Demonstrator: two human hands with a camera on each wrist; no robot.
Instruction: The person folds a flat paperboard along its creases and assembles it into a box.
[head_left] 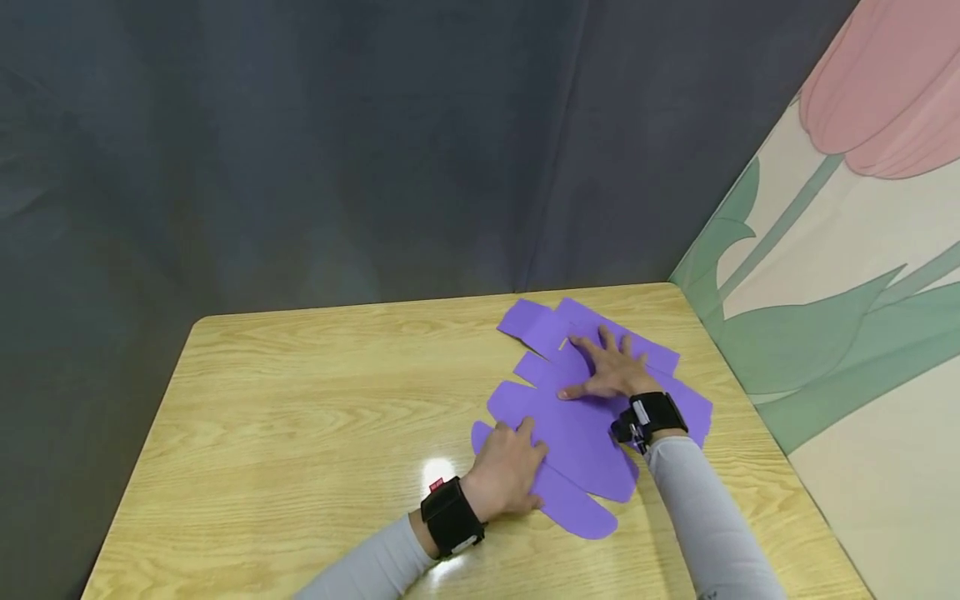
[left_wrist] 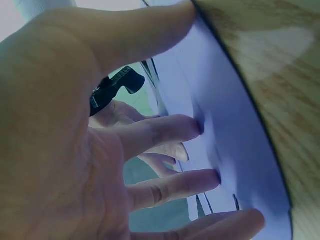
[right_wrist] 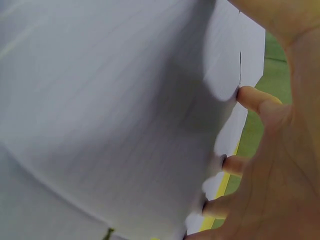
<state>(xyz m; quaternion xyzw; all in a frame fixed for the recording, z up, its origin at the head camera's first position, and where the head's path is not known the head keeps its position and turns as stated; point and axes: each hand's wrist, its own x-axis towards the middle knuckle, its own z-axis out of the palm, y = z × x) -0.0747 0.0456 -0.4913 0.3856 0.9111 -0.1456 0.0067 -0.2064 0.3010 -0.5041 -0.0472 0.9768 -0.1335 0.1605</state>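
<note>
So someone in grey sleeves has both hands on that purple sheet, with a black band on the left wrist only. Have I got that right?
Not quite: the head view shows a black band on the right wrist too. The rest holds: grey sleeves, left hand and right hand on the purple sheet.

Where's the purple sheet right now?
In the head view, the purple sheet lies on the right side of the wood-grain table, beneath the left hand and right hand.

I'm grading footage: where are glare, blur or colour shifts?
Head: white glare on the yellow wood-grain table near the left black wristband; left wrist: blown-out upper left, flat purple sheet looks bluish; right wrist: sheet looks greyish, blurred.
</note>
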